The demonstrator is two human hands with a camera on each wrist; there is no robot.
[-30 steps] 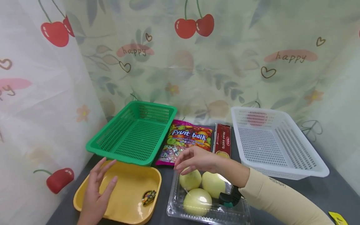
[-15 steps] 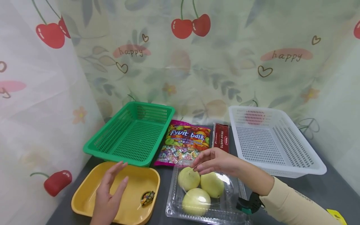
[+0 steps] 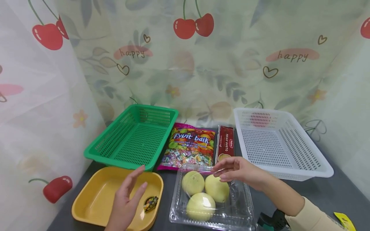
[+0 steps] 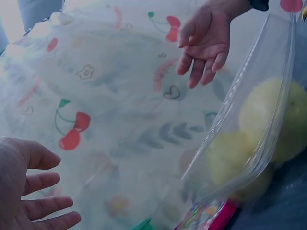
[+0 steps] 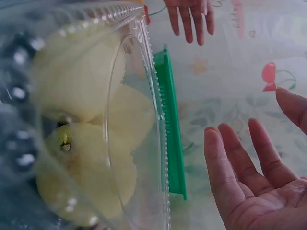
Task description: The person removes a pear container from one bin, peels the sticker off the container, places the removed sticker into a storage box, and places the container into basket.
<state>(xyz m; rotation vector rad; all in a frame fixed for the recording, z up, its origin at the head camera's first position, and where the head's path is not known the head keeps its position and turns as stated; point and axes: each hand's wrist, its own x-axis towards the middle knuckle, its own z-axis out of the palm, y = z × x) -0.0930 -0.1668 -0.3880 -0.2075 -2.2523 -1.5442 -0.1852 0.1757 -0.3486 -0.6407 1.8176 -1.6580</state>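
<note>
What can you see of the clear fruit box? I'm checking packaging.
The clear fruit box is a thin, glossy plastic clamshell with a ribbed rim, lying flat on the dark table between the yellow tray and the white basket. It holds three pale yellow fruits. The right hand hovers over its far edge.

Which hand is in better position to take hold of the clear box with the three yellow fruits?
Probably the right hand: it hovers open over the far edge of the clear plastic box. The left hand is open over the yellow tray, beside the box.
</note>
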